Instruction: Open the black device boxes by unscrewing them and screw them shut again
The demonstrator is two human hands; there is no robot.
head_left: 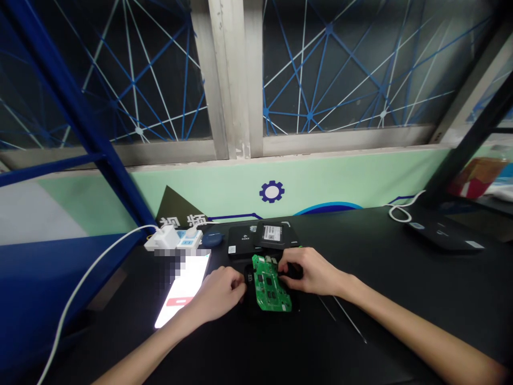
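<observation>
A green circuit board [272, 286] sits tilted over a black plastic case [250, 293] in the middle of the table. My right hand [308, 270] is closed, with thumb and forefinger at the board's right edge. The fingers of my left hand [224, 291] are curled against the left side of the case, their tips partly hidden. Much of the case is covered by the board and hard to make out against the dark tabletop. Two thin metal prongs, maybe tweezers [349, 320], lie beneath my right forearm.
Behind the board are black boxes [242, 240], one with a white label. A lit phone [186, 291] lies at left, near a power strip [188, 239] and a dark blue oval case [212, 238]. Another black device [443, 236] with a white cable [399, 214] is at right.
</observation>
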